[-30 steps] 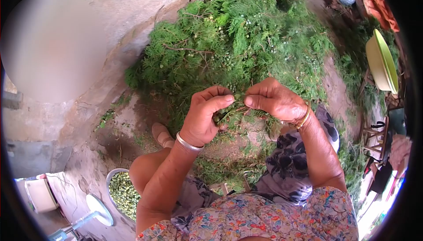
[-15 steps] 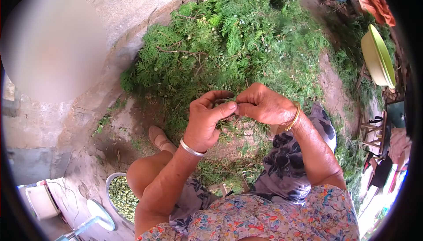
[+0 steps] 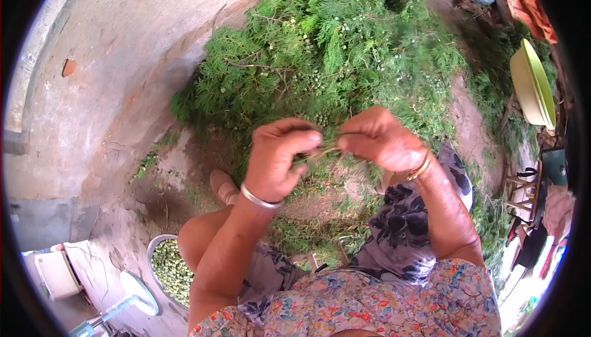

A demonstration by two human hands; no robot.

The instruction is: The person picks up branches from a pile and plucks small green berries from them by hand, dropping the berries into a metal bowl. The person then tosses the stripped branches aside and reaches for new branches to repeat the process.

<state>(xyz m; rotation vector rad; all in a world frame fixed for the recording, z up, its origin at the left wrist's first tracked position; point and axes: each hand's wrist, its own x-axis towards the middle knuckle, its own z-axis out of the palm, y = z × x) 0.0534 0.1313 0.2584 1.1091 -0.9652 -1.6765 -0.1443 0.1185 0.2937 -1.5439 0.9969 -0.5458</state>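
In front of my knees, my left hand [image 3: 276,161] is closed, thumb against the fingers; what it holds is hidden and blurred. Facing it, my right hand [image 3: 383,141] pinches a thin brownish twig [image 3: 329,150] that reaches across the gap toward my left hand. The two hands are a little apart. Beyond them lies a big heap of green conifer branches [image 3: 345,60] bearing small pale-green cones. At the lower left, a round basin [image 3: 155,242] holds many small green cones.
A plastered wall [image 3: 101,109] runs along the left. A fan-like stand [image 3: 136,294] and a white box [image 3: 58,273] sit at the lower left. On the right are a yellow-green basin [image 3: 530,84] and a small wooden stool [image 3: 522,189]; orange cloth [image 3: 526,4] lies upper right.
My hands, which met at the fingertips, have drawn apart, left hand leftward and right hand slightly rightward. The thin twig now shows between them. The view has shifted slightly.
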